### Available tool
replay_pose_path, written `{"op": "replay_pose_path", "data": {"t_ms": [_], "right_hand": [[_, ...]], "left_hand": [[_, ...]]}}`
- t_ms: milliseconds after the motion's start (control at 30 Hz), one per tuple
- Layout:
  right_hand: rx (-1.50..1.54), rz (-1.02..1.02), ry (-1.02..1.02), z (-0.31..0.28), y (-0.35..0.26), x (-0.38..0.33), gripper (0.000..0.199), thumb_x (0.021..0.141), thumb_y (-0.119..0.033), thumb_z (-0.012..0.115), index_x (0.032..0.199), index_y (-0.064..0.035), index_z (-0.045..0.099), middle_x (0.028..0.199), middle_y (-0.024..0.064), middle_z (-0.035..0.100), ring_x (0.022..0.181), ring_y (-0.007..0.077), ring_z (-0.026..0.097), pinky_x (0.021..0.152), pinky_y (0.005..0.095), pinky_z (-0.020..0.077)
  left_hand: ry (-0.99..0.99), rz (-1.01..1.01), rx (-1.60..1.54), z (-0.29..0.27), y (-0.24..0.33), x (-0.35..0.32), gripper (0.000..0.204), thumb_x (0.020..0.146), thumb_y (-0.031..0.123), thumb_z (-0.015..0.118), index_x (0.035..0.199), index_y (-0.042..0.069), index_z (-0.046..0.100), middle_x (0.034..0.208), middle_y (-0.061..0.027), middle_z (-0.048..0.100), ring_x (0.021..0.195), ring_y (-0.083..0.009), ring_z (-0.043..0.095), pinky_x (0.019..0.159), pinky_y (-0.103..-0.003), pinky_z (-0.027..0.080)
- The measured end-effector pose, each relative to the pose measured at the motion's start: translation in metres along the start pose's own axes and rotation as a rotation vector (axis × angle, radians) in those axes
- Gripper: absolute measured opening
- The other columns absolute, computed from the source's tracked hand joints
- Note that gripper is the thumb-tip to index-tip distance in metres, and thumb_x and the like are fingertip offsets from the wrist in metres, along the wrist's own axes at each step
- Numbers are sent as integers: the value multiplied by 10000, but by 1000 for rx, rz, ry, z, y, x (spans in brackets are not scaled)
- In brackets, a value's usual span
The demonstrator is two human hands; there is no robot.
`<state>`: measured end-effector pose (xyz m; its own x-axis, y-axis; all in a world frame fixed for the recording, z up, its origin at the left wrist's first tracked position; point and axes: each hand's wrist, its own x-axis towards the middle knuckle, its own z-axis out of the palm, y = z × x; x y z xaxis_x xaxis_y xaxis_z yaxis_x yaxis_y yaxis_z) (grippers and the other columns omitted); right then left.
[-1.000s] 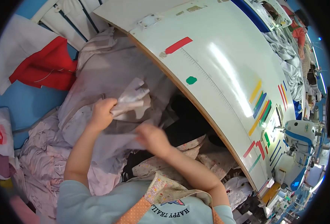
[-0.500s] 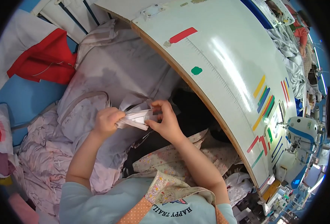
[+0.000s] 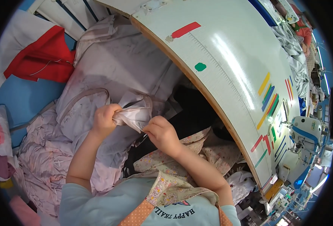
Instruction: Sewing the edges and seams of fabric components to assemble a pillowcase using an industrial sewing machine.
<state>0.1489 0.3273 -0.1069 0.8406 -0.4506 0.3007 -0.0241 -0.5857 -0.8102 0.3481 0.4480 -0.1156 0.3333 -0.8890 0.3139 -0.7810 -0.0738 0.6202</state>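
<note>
A pale whitish-pink piece of fabric [image 3: 134, 116] is stretched between my two hands, above my lap. My left hand [image 3: 106, 119] is closed round its bunched left end. With fingers pinched together, my right hand [image 3: 162, 133] grips the lower right edge of the same fabric. Folds and a narrow seam or band run along the piece between them; an opening shows at its top. Behind and below lies a large heap of white cloth [image 3: 117, 64], and crumpled pale pink cloth [image 3: 46, 150] spreads to the left.
A white sewing table [image 3: 219, 75] with coloured tape strips and a wooden edge curves across the right. A white and blue sewing machine [image 3: 300, 147] stands on it. Red and white cloth [image 3: 42, 56] hangs at upper left. At far upper right is another person [image 3: 305, 34].
My right hand has turned and shifted slightly down, from spread fingers to a pinch on the fabric's lower edge. The fabric looks more opened out; my left hand stays nearly in place.
</note>
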Motion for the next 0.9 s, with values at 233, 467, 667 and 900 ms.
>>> {"op": "replay_pose_path", "data": {"t_ms": [233, 467, 667, 900], "right_hand": [[204, 168, -34, 17, -3, 0, 266, 689, -5, 710, 919, -31, 578, 899, 128, 602, 804, 317, 592, 729, 359, 495], [-205, 195, 64, 38, 8, 17, 621, 584, -212, 819, 1088, -31, 503, 846, 132, 599, 793, 331, 577, 753, 409, 474], [-327, 179, 77, 47, 30, 29, 213, 637, -25, 605, 847, -53, 579, 783, 104, 620, 779, 333, 587, 706, 406, 486], [-211, 82, 161, 22, 24, 19, 191, 686, -47, 586, 872, -91, 597, 799, 81, 610, 765, 286, 605, 646, 384, 508]], "left_hand": [[40, 57, -72, 7, -7, 3, 377, 652, -76, 618, 990, 50, 508, 833, -141, 583, 685, -320, 584, 588, -365, 479], [-30, 27, -34, 17, -3, 10, 349, 632, -25, 629, 959, 69, 552, 899, -122, 570, 755, -312, 586, 637, -368, 484], [-53, -121, 34, 22, 0, 19, 374, 621, 82, 703, 980, 99, 597, 950, -87, 570, 773, -292, 605, 666, -377, 499], [17, 151, 167, 21, -5, 21, 309, 600, 43, 694, 892, 111, 621, 1025, -71, 566, 964, -301, 559, 831, -399, 454]]}}
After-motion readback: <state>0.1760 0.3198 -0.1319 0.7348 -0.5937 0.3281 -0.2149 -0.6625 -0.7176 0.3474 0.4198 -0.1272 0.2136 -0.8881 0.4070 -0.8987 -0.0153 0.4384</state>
